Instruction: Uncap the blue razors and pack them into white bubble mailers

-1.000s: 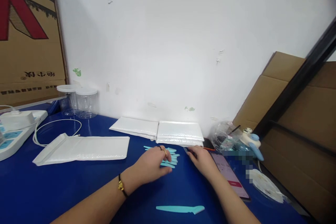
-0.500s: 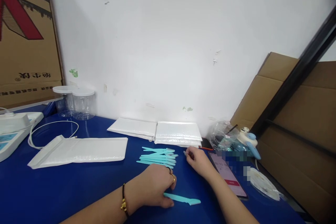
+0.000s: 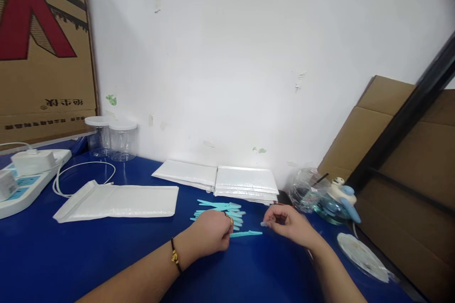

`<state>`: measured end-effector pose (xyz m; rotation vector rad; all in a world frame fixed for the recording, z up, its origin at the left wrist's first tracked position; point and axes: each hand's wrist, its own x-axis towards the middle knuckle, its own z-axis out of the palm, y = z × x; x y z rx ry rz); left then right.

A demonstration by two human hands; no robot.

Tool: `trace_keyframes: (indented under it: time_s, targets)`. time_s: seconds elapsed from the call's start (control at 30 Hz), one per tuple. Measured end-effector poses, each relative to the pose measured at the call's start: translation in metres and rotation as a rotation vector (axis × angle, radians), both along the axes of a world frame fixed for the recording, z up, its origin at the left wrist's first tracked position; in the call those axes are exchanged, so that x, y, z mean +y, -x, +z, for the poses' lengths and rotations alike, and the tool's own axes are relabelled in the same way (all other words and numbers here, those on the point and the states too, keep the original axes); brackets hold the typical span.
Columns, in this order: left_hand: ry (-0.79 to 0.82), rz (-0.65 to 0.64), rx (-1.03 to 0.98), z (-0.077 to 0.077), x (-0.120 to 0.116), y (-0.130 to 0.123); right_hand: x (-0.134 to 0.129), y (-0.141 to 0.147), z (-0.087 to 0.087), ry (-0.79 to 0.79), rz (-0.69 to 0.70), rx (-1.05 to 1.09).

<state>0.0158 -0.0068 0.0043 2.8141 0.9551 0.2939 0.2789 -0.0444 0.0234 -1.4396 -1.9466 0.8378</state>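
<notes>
My left hand (image 3: 212,234) is closed around the handle of a turquoise eyebrow razor (image 3: 249,233), whose head points right. Just beyond that hand lies a pile of several similar eyebrow razors (image 3: 222,206), partly hidden by my fingers. To the right, my right hand (image 3: 286,221) pinches a small translucent piece, which looks like a blade cap (image 3: 263,224). The cap is close to the razor's tip but apart from it.
A white bubble mailer (image 3: 121,201) lies on the left, with mailer stacks (image 3: 245,181) by the wall. Clear lidded jars (image 3: 122,142) and a power strip (image 3: 35,180) stand left. At right are a plastic bag (image 3: 305,187), a figurine (image 3: 339,199) and a white round item (image 3: 362,255).
My left hand has lifted the razor away from me toward the pile. My right hand has shifted slightly toward me with the translucent piece, and the view has turned a little left.
</notes>
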Motion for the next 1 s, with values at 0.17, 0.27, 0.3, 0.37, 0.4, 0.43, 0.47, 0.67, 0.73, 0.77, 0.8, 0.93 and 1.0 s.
trace_keyframes:
  time_s: [0.17, 0.27, 0.3, 0.37, 0.4, 0.43, 0.47, 0.67, 0.73, 0.77, 0.8, 0.93, 1.0]
  targets:
    - [0.076, 0.045, -0.043, 0.005, -0.002, 0.000, -0.001, 0.002, -0.001, 0.022, 0.023, 0.011]
    - [0.096, 0.057, -0.074, 0.007, -0.003, -0.001, 0.000, 0.001, -0.003, 0.035, 0.026, 0.023]
    - [0.101, 0.060, -0.079, 0.008, -0.003, -0.001, 0.000, 0.001, -0.003, 0.047, 0.028, 0.031]
    - [0.112, 0.063, -0.088, 0.008, -0.002, -0.001, 0.000, 0.002, -0.004, 0.077, 0.030, 0.053]
    - [0.118, 0.060, -0.097, 0.008, -0.002, -0.001, 0.000, 0.004, -0.004, 0.094, 0.031, 0.066]
    - [0.123, 0.054, -0.112, 0.007, -0.001, 0.000, 0.000, 0.006, -0.004, 0.110, 0.032, 0.080]
    - [0.128, 0.045, -0.126, 0.007, -0.001, 0.000, 0.000, 0.009, -0.005, 0.122, 0.034, 0.092]
    - [0.081, 0.045, -0.091, 0.007, 0.010, 0.008, 0.002, 0.031, -0.016, 0.053, -0.001, 0.061]
    - [0.038, 0.072, -0.103, 0.007, 0.016, 0.014, 0.005, 0.040, -0.022, -0.040, -0.007, 0.014]
    - [0.021, 0.081, -0.124, 0.006, 0.020, 0.017, 0.006, 0.044, -0.025, -0.088, -0.001, -0.018]
    - [0.009, 0.086, -0.149, 0.004, 0.023, 0.020, 0.007, 0.048, -0.027, -0.133, 0.006, -0.054]
    - [0.012, 0.117, -0.149, -0.009, 0.034, 0.027, 0.009, 0.058, -0.032, -0.230, -0.016, -0.201]
    - [0.047, 0.126, -0.094, -0.014, 0.037, 0.028, 0.008, 0.059, -0.032, -0.260, -0.027, -0.216]
